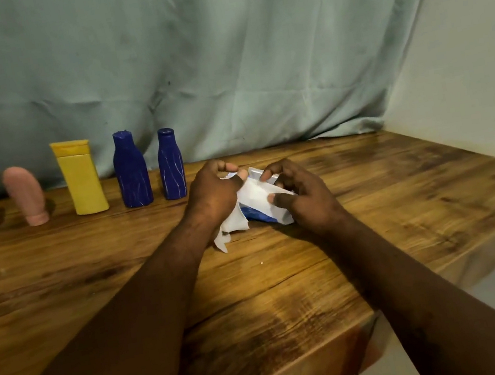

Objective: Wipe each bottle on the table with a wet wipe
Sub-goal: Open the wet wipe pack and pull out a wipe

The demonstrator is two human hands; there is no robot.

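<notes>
Left grip [213, 192] pinches a wet wipe [233, 223]. Right grip [304, 199] clasps the wipe pack [261, 214] on the surface [387, 197]. The wipe looks limp and light, so I'd bunch it. The small blue bottle [170, 164] stands just left of the left grip, four more beyond. It's probably light and tippy, so I'd take it mid-body.

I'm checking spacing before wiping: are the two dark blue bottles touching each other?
Apart. The head view shows curtain and wooden table between the taller blue bottle and the shorter blue bottle.
</notes>
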